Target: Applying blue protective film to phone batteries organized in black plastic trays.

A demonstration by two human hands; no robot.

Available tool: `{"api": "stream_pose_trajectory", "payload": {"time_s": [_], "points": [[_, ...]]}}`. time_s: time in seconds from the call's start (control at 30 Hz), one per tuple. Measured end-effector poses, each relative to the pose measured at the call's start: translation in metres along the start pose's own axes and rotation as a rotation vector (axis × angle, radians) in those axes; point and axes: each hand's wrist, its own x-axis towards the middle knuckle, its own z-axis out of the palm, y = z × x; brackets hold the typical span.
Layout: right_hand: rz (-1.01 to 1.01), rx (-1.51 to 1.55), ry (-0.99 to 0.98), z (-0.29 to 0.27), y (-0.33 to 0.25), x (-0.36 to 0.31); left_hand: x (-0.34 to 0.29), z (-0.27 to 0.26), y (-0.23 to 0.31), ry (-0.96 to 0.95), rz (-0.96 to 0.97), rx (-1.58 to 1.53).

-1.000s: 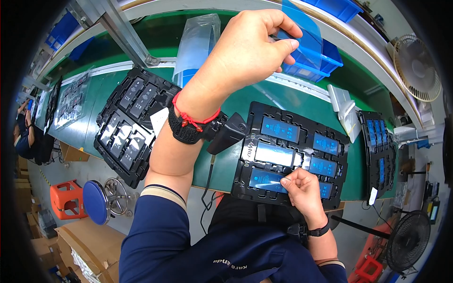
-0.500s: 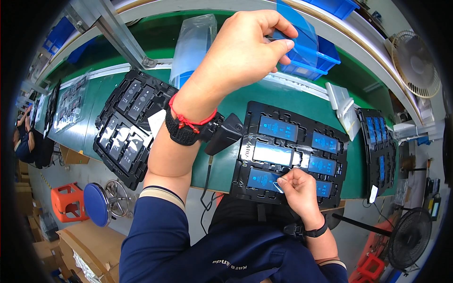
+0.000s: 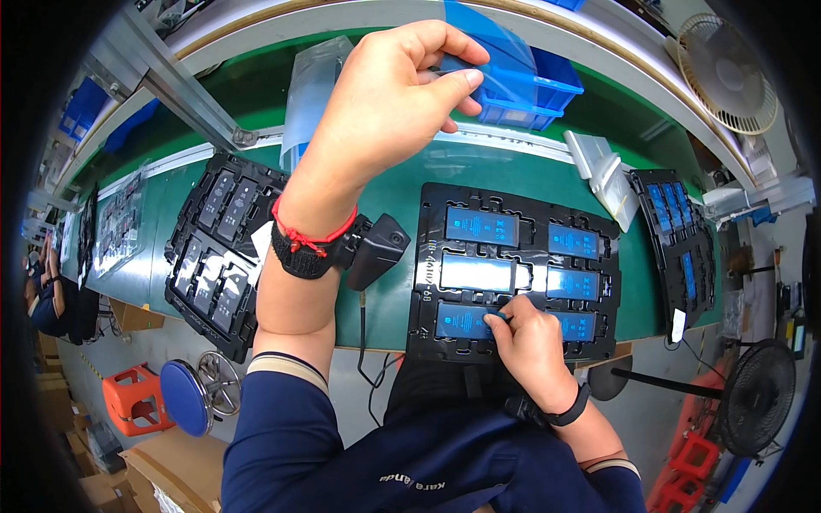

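My left hand [image 3: 402,94] is raised over the far side of the bench, its thumb and fingers pinching a clear blue film sheet [image 3: 505,60]. Below and to the right lies a black plastic tray [image 3: 534,214] with several flat, blue-looking batteries [image 3: 481,227] in its pockets. My right hand [image 3: 528,342] is closed in a pinch at the near row, its fingertips by the right end of the near-left battery [image 3: 459,321]. Whatever is between those fingertips is too small or hidden to make out. That hand partly covers the near-right battery [image 3: 577,326].
Another black tray of batteries [image 3: 209,248] lies left, and a third tray [image 3: 676,239] right. A blue bin [image 3: 552,90] stands behind the film. White wrapped pieces [image 3: 603,175] lie far right. A black device [image 3: 379,250] with a cable sits beside my left wrist.
The whole view has shifted, so the bench things sit further left. A pale strip seen at my right fingertips no longer shows. My left hand still holds the film.
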Motion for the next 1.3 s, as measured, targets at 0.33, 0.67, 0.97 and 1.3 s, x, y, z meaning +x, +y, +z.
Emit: {"api": "stream_pose_trajectory", "payload": {"time_s": [0.33,0.67,0.97,1.3], "points": [[0.197,-0.447,0.486,-0.07,0.063,-0.013,-0.002,-0.005,0.0,-0.009,-0.017,-0.012],[0.459,-0.48,1.076,-0.154,0.19,-0.067,-0.002,0.005,-0.006,-0.002,-0.068,0.009],[0.57,0.856,1.159,-0.182,0.262,-0.072,-0.044,0.018,0.029,0.061,-0.001,-0.024],[0.278,1.576,0.719,-0.211,0.29,-0.087,-0.151,-0.002,0.017,0.397,-0.16,-0.395]]}}
